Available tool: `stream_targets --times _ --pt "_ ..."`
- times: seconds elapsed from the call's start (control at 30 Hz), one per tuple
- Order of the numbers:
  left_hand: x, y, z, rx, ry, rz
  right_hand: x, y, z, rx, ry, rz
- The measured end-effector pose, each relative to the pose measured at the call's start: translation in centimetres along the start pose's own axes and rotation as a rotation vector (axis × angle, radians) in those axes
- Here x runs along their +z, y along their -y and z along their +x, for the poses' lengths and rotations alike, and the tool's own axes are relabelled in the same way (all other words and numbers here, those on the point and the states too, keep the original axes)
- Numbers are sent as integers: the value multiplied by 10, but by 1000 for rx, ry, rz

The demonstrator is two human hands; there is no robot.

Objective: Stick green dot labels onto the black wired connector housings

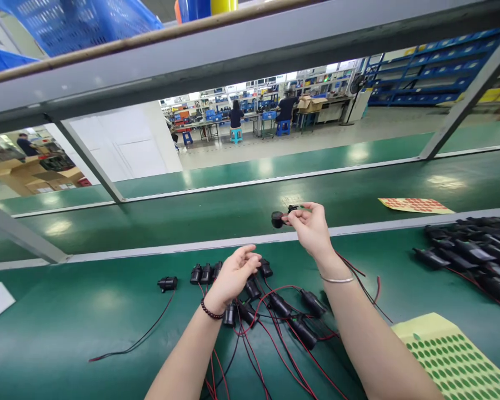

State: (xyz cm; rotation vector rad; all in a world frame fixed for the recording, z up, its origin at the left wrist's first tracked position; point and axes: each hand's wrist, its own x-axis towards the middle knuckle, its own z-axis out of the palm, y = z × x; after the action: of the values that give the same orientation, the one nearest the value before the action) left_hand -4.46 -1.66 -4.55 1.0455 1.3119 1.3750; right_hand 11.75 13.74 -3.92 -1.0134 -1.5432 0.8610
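Observation:
My right hand [310, 225] is raised over the bench's back edge, its thumb and fingers pinching a small black cylindrical unit [277, 219], whose round end faces out. Red and black wires trail behind the right wrist. My left hand [235, 275], fingers loosely bent and thumb apart, hovers over several similar black units with red and black wires and shows nothing in its grasp. One of these units [280, 305] lies in the tangle between my arms. A lone unit [167, 284] rests to the left, its wire stretched toward me.
A pile of black units [475, 255] lies at the right. Nearby is a sheet of green oval stickers [445, 355]; a sheet with red stickers [416, 205] lies behind the white ledge [183, 253]. Frame posts and an overhead shelf [191, 61] border the bench.

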Motion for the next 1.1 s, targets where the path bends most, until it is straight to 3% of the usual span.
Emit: stream_targets --times 0.07,0.17,0.27,0.4,0.53,0.7,0.9,1.1 --pt "7 -4 -2 -93 32 -242 7 24 -19 -81 111 231" --pt "13 -12 -6 -157 57 -530 17 56 -51 -128 296 371" --pt "14 -20 -8 -101 -24 -714 23 73 -71 -110 457 406" --pt "12 -29 -11 64 -186 -769 25 77 -76 -42 527 489" --pt "10 -38 -18 236 -270 -685 22 78 -72 118 556 611" --pt "14 -38 -27 354 -372 -408 25 78 -76 309 594 744" --pt "16 -32 -26 469 -556 -70 30 77 -82 154 608 535" --pt "6 -20 -23 505 -625 263 25 82 -83 20 587 393"
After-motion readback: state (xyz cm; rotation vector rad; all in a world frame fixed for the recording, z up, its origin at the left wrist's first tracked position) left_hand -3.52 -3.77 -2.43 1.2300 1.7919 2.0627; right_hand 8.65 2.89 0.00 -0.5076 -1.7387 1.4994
